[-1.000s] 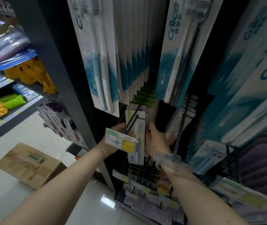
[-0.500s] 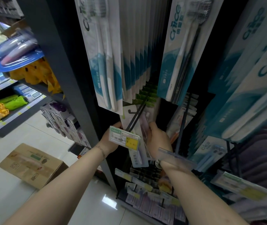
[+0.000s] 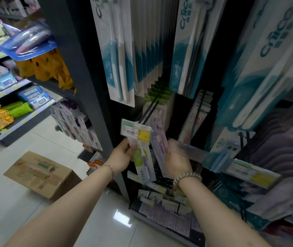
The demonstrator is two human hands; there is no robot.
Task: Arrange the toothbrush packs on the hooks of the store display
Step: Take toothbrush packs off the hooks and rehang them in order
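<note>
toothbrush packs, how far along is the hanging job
Done: the upper hooks carry full rows of teal packs. In hand: the left hand grips a green pack and the right hand holds a purple pack, both at the black hook. Left: seating these two; the price tag hides whether they are threaded on.

Above the left hand (image 3: 122,156) on the green pack (image 3: 143,163), the price tag (image 3: 136,131) caps the hook (image 3: 151,111) tip w/ hanging packs (image 3: 122,59) right over it — tight up top. Left, the dark upright (image 3: 81,68) walls things in; right of the right hand (image 3: 177,162) on the purple pack (image 3: 158,139), a clear tag rail (image 3: 188,149) juts just beside. Below both grips lower packs (image 3: 169,223) crowd in — open only back toward the person.
</note>
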